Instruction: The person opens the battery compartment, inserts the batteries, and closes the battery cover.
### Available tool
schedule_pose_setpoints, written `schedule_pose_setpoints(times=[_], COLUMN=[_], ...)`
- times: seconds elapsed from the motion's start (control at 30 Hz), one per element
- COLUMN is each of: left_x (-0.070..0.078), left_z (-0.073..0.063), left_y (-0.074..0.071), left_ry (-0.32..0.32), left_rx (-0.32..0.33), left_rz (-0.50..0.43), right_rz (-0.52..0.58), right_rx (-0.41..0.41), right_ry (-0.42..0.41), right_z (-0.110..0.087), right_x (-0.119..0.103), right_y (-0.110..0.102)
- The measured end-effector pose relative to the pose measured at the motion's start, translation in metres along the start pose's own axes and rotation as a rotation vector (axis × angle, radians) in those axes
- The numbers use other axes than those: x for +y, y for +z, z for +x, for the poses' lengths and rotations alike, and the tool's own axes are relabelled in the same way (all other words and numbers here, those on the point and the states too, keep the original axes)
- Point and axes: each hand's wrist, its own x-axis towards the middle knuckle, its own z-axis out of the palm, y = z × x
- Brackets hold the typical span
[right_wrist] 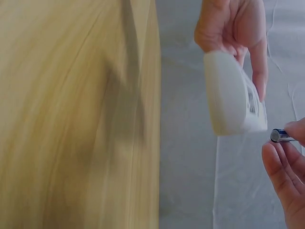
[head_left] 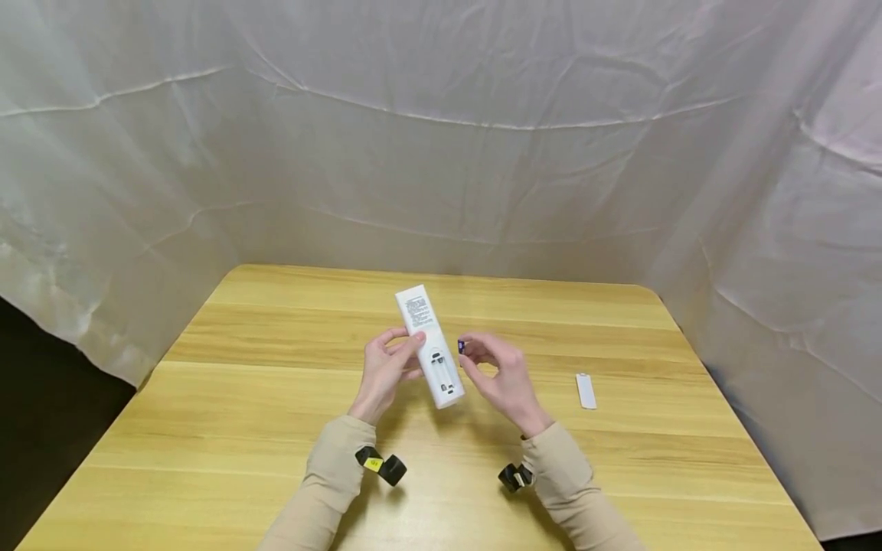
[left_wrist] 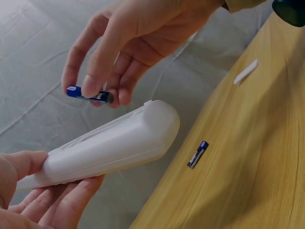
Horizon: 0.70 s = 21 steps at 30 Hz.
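My left hand (head_left: 387,367) grips a white remote control (head_left: 419,312) above the table, its back turned up and tilted. The battery compartment (head_left: 442,373) in its lower half is uncovered, and no battery shows in it. Just right of the remote, my right hand (head_left: 506,379) pinches a small dark blue battery (left_wrist: 89,94) between thumb and fingers, apart from the compartment. A second blue battery (left_wrist: 198,154) lies on the table in the left wrist view; the head view does not show it. The white battery cover (head_left: 586,391) rests on the table to the right.
The wooden table (head_left: 207,459) has its far edge against pale hanging sheets (head_left: 448,153), which also close off both sides. Black wrist cameras (head_left: 393,469) sit on both beige sleeves.
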Motion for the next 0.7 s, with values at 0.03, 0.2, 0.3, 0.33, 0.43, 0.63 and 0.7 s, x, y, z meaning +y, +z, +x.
schedule_pose_setpoints(times=[0.03,0.2,0.3,0.33,0.43,0.63,0.7], left_x=[0.000,-0.002,-0.003,-0.003,-0.003,-0.004,-0.003], left_z=[0.000,0.000,0.000,0.000,0.000,0.000,0.000], left_y=[0.000,0.001,0.002,0.002,0.002,0.003,0.003], left_ry=[0.003,0.026,0.037,0.040,0.046,0.051,0.054], left_rx=[-0.001,0.006,0.014,0.014,0.013,0.010,0.010], left_rz=[0.001,0.021,0.033,0.033,0.033,0.031,0.031], right_rz=[0.003,0.021,0.036,0.041,0.048,0.017,-0.013], right_rx=[-0.007,-0.016,-0.014,-0.013,-0.012,-0.020,-0.028], right_ry=[0.001,0.022,0.027,0.026,0.008,-0.010,-0.013], right_z=[0.000,-0.001,-0.002,-0.002,-0.003,-0.005,-0.005], right_x=[-0.001,-0.004,-0.007,-0.008,-0.008,-0.010,-0.011], right_y=[0.001,0.005,0.007,0.008,0.010,0.013,0.015])
